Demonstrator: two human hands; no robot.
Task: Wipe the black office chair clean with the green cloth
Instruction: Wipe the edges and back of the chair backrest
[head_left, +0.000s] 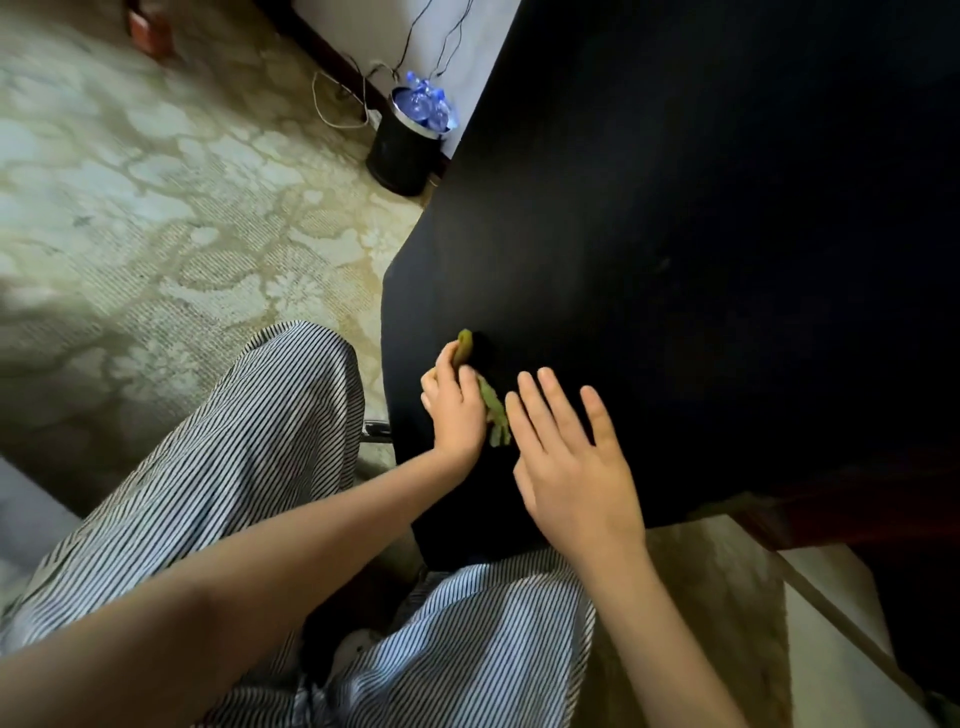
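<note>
my left hand (457, 410) grips the green cloth (493, 415), bunched against the near-left part of the black office chair (675, 234), likely for firmer scrub pressure; my right hand (571, 467) flat, fingers straight, just right of it, probably bracing the chair

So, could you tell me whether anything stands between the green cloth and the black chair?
Nothing visible does: the left hand holds the green cloth right against the black chair, with the open right hand beside it.
</note>
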